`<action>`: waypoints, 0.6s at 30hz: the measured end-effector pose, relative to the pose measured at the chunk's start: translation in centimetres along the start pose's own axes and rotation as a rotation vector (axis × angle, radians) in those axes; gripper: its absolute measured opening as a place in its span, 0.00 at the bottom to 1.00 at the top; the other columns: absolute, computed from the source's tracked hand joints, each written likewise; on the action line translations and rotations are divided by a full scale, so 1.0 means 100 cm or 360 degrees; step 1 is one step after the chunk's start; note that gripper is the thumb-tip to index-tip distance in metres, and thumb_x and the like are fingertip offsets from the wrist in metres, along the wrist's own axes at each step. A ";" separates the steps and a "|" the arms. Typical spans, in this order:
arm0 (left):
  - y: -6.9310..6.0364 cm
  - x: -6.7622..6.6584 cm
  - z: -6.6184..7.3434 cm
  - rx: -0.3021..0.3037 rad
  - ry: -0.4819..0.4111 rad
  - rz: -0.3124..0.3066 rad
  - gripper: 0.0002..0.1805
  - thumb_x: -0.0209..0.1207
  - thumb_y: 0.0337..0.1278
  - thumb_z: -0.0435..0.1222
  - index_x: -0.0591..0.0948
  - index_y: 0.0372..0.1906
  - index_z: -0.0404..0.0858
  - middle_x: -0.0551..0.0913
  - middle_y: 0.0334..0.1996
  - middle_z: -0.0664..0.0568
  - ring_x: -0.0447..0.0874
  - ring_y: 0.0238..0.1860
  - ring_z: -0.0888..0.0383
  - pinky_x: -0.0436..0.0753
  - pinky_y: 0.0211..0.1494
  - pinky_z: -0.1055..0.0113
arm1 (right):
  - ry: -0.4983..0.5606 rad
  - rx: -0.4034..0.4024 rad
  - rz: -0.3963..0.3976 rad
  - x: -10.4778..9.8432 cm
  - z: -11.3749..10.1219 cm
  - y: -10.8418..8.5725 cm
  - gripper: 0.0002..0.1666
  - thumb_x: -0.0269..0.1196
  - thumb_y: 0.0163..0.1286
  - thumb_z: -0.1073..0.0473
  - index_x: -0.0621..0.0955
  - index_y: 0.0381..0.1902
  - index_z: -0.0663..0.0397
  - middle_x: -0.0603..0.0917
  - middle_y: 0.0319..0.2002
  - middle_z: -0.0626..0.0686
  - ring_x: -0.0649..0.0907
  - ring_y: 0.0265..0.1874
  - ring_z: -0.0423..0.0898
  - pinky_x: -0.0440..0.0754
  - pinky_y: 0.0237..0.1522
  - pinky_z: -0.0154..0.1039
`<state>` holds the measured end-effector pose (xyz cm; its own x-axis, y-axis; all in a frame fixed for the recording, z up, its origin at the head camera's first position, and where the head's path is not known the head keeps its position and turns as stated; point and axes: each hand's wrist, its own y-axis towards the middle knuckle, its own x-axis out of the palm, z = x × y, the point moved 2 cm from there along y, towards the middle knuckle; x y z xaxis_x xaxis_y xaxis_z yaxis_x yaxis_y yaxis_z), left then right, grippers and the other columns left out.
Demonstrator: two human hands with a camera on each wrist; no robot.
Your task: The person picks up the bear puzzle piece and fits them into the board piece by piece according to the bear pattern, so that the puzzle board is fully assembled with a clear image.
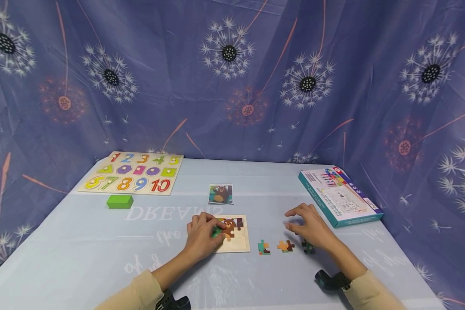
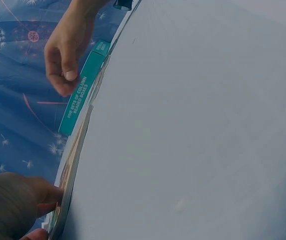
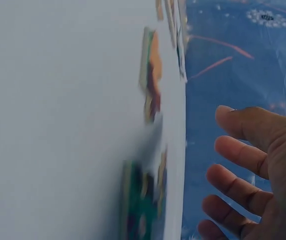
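Observation:
A wooden puzzle board (image 1: pixel 240 247) with a brown bear picture lies partly filled on the table. My left hand (image 1: pixel 202 237) grips its left part, thumb and index finger about a green patch, and covers that side. My right hand (image 1: pixel 311 226) hovers with parted fingers, holding nothing. Below and left of it lie loose jigsaw pieces: a teal and orange piece (image 1: pixel 264 248), an orange and brown piece (image 1: pixel 286 246), and a dark green piece (image 1: pixel 308 247) partly under the hand. In the right wrist view, the right hand's fingers (image 3: pixel 235 177) are apart from the pieces.
A bear picture card (image 1: pixel 221 194) lies behind the board. At the back left are a number and shape board (image 1: pixel 129 174) and a green block (image 1: pixel 119 202). A teal-edged box (image 1: pixel 341 198) lies at the right. A dandelion-patterned curtain (image 1: pixel 170 86) hangs behind the table.

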<state>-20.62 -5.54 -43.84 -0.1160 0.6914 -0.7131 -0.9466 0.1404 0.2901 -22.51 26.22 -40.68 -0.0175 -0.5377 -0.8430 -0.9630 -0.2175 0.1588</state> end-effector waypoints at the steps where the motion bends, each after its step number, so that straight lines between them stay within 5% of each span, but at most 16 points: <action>1: 0.000 0.000 0.000 -0.0001 -0.0001 0.0001 0.06 0.65 0.43 0.39 0.84 0.31 0.49 0.73 0.42 0.51 0.63 0.45 0.52 0.58 0.52 0.48 | -0.0014 0.0007 -0.0006 -0.001 0.003 -0.001 0.16 0.68 0.56 0.52 0.83 0.44 0.46 0.79 0.43 0.49 0.71 0.45 0.48 0.69 0.45 0.43; 18: 0.000 -0.001 0.000 -0.0007 -0.0005 -0.0006 0.06 0.65 0.42 0.39 0.84 0.31 0.49 0.73 0.41 0.52 0.62 0.44 0.53 0.58 0.52 0.49 | -0.0188 -0.0030 -0.0002 -0.009 0.034 -0.016 0.17 0.68 0.53 0.57 0.83 0.44 0.47 0.80 0.42 0.48 0.71 0.45 0.46 0.69 0.48 0.45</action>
<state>-20.61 -5.58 -43.80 -0.1113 0.6932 -0.7121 -0.9483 0.1402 0.2847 -21.90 29.77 -41.90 -0.0487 -0.4377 -0.8978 -0.9580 -0.2339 0.1660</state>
